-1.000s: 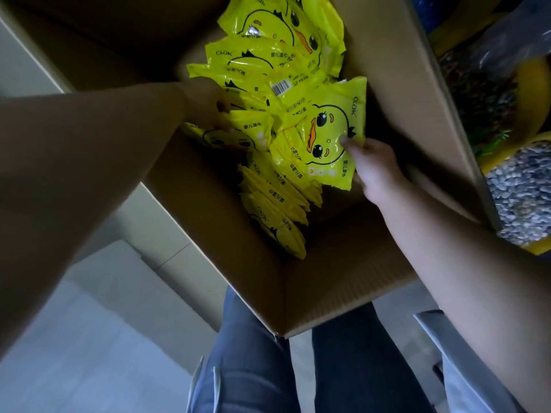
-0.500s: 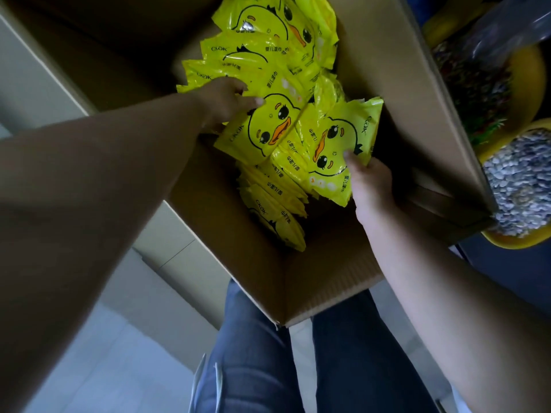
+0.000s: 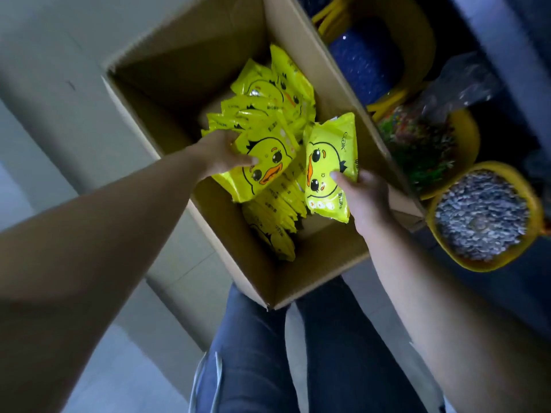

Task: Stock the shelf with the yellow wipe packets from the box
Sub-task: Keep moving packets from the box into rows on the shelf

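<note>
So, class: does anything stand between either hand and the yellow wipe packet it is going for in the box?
Nothing visible does. The left hand already grips one duck-faced packet, and the right hand holds another packet, both inside the open cardboard box. The shelf is out of view, so that path cannot be judged.

Hands [image 3: 219, 155] [image 3: 362, 193] apparently gripping packets [image 3: 329, 162]
</note>
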`<action>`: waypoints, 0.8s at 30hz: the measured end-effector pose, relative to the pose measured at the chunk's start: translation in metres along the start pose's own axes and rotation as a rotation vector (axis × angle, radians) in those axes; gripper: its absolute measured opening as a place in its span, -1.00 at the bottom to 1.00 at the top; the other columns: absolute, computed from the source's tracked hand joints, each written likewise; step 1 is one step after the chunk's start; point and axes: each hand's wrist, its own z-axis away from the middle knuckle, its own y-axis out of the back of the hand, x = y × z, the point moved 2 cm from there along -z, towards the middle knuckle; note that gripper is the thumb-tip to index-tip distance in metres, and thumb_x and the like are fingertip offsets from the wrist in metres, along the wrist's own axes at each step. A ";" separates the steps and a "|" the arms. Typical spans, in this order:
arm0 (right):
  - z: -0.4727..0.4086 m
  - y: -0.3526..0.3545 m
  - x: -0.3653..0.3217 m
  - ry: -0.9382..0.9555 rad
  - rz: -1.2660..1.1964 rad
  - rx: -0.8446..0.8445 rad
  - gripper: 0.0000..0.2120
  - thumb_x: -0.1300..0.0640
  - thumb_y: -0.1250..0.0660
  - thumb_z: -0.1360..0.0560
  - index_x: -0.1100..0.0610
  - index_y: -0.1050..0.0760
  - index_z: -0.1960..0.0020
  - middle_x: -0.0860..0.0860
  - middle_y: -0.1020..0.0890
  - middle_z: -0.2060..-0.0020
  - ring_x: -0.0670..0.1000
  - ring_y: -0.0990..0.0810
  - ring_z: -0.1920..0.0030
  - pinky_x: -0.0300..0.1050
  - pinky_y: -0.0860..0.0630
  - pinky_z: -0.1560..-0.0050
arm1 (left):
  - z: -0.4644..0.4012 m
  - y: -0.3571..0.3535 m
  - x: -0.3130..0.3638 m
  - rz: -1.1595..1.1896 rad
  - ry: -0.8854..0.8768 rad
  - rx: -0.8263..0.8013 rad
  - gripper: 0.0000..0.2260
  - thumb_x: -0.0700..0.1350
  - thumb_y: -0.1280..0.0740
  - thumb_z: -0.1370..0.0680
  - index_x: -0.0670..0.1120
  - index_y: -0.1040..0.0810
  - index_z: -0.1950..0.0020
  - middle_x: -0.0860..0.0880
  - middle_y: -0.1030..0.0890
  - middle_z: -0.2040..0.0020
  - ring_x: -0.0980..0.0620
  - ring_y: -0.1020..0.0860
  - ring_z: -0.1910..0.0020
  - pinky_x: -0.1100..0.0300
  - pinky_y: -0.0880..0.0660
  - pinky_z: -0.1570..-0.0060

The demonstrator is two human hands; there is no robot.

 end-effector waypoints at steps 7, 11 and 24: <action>0.091 0.070 -0.085 0.192 -0.076 0.000 -0.85 0.16 -0.39 -0.44 0.24 -0.62 0.06 0.00 -0.61 0.34 -0.09 -0.55 0.32 -0.07 -0.51 0.15 | 0.125 0.071 0.059 -0.131 -0.188 0.102 -0.71 -0.01 -0.42 -0.44 -0.12 -0.55 -0.07 -0.04 -0.56 0.09 -0.01 -0.50 0.06 0.22 -0.36 0.10; 0.146 0.103 -0.111 0.223 -0.172 0.022 -0.87 0.18 -0.38 -0.44 0.03 -0.57 0.27 -0.03 -0.63 0.33 0.06 -0.60 0.18 0.06 -0.56 0.02 | 0.191 0.099 0.088 -0.197 -0.330 0.162 -0.79 -0.04 -0.44 -0.42 -0.11 -0.53 0.06 -0.07 -0.55 0.20 -0.06 -0.50 0.12 0.23 -0.30 0.16; 0.316 0.267 -0.216 0.491 -0.101 0.294 -0.92 0.18 -0.39 -0.44 0.14 -0.58 0.22 -0.03 -0.60 0.42 -0.18 -0.52 0.51 -0.26 -0.47 0.39 | 0.354 0.174 0.222 -0.589 -0.822 0.269 -0.83 -0.06 -0.49 -0.37 0.02 -0.50 0.21 0.10 -0.54 0.31 0.07 -0.51 0.27 0.48 -0.36 0.41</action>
